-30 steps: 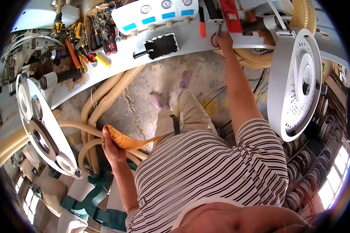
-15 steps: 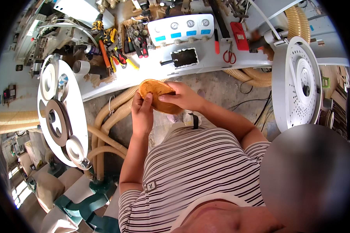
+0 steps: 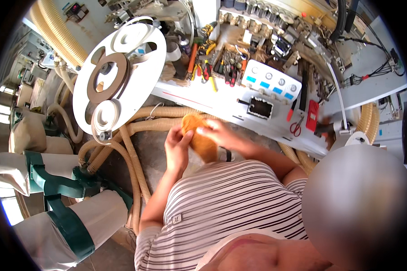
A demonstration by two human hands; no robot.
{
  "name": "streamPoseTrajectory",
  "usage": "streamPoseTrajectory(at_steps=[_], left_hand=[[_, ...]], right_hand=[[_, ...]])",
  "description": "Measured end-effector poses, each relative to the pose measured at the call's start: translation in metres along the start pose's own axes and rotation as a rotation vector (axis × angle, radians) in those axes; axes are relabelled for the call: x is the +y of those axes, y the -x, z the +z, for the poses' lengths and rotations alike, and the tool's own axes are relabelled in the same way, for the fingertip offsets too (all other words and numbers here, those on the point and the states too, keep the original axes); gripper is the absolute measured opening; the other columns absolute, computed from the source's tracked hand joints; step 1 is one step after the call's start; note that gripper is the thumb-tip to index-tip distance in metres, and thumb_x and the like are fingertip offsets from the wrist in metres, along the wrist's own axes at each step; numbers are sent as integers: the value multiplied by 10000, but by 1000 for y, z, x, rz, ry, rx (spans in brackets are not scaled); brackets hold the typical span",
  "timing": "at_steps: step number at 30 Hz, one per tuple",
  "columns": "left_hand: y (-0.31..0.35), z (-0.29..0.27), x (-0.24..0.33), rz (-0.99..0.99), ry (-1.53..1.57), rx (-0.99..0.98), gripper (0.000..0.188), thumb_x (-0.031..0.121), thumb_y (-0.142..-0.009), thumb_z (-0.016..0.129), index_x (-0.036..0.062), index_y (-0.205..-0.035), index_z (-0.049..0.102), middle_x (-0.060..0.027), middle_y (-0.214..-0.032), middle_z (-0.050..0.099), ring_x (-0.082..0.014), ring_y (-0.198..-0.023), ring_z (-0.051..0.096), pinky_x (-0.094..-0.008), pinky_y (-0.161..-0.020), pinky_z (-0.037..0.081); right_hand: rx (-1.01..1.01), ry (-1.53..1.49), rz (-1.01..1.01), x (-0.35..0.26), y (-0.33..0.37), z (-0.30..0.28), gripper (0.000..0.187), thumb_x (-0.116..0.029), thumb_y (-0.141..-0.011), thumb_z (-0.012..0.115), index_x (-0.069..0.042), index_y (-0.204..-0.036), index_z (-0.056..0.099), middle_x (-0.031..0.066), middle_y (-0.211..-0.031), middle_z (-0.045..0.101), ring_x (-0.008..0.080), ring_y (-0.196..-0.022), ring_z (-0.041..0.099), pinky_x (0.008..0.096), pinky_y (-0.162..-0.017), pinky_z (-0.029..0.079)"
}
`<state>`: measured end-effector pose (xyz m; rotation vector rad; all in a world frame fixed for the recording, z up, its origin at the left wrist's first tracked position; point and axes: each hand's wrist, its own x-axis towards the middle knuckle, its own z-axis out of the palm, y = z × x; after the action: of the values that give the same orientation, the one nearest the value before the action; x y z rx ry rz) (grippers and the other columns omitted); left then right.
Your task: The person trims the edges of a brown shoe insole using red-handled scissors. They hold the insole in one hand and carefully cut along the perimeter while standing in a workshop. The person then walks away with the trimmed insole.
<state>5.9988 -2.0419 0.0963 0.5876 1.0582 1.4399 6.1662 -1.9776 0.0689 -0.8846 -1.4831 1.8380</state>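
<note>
In front of my body I hold a flat, rounded orange-brown piece (image 3: 202, 143) with both hands; its material is hard to tell, and motion blurs its edges. My left hand (image 3: 178, 143) is closed on its left edge, thumb across the face. On the upper right edge, my right hand (image 3: 218, 133) pinches it, the thumb on the near side and the other fingers mostly hidden. The piece hangs tilted, its lower end pointing toward my waist, over the floor beside the white machine bench (image 3: 199, 101).
A large white reel disc (image 3: 144, 86) with tape rolls stands left. On the bench lie pliers (image 3: 208, 74), red scissors (image 3: 296, 128), a red case (image 3: 312, 116) and a gauge panel (image 3: 271, 81). Beige hoses (image 3: 133, 174) run beside me; dust bags (image 3: 92, 221) stand lower left.
My view has swung left, so the bench appears shifted right and more of the hoses and dust bags shows. The orange-brown piece has turned more edge-on, with both hands still on it.
</note>
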Motion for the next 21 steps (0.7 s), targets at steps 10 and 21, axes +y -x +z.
streamPoseTrajectory(at_steps=[10,21], left_hand=[[38,-102,-11,208,-522,158,295,221,-1000,583,-34,-1150,573,-97,-1093,622,-187,-978,567,-333,-895,457],[7,-128,23,260,-588,-51,307,224,-1006,573,-26,-1183,558,-93,-1116,615,-186,-988,567,-335,-902,457]], right_hand=[[-187,421,-323,25,-51,87,416,-320,-811,742,63,-925,626,203,-780,660,280,-690,644,405,-621,494],[-46,345,-445,-6,-92,174,471,-384,-923,642,76,-821,625,208,-678,639,286,-592,618,419,-541,464]])
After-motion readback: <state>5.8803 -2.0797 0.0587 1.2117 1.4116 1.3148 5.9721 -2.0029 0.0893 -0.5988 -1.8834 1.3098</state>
